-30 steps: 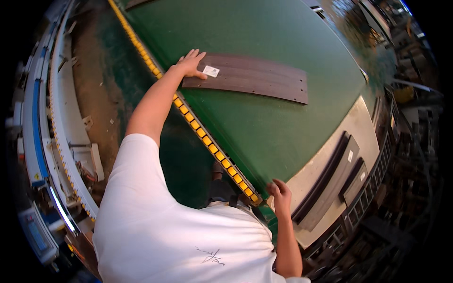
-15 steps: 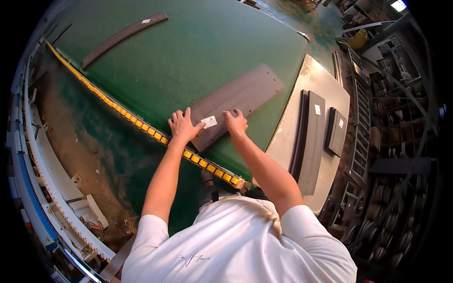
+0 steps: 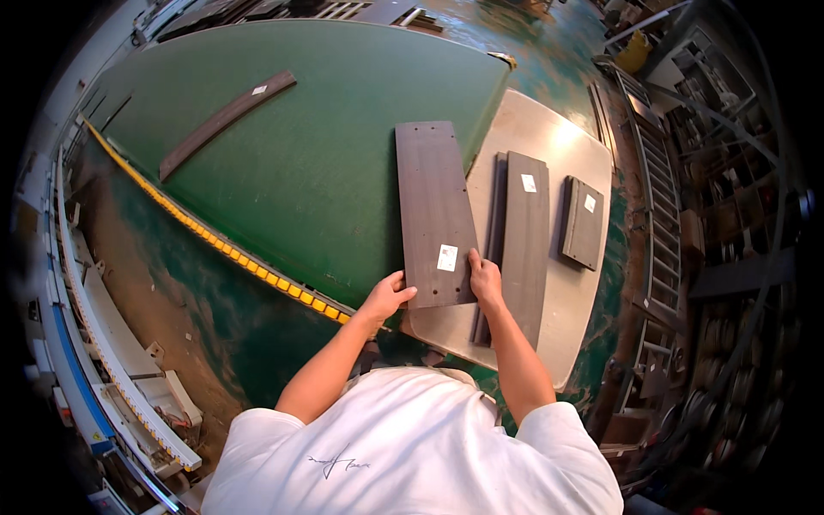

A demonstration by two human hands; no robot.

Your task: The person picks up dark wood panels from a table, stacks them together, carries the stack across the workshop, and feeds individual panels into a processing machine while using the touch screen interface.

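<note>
A wide grey-brown board (image 3: 432, 189) with small drilled holes near its ends is gripped between my two hands. A white label (image 3: 447, 257) is stuck on its near part. My left hand (image 3: 389, 297) is closed on the lower left edge, thumb on the upper face. On the right edge, beside the label, my right hand (image 3: 486, 279) is closed too; some of its fingers are hidden under the board. The board spans the right end of the green table (image 3: 300, 197) and the left side of a pale tabletop (image 3: 562, 300).
Labelled long boards (image 3: 526, 223) lie on the pale tabletop, with shorter boards (image 3: 584, 221) to their right. A narrow curved strip (image 3: 227, 122) lies far left on the green table. Yellow blocks (image 3: 249, 266) line the table's near edge. A metal rack (image 3: 661, 223) stands further right.
The board has turned from slanting to nearly lengthwise and moved right, toward the pale tabletop. Both hands, which rested on and beside it, now grip its near edges.
</note>
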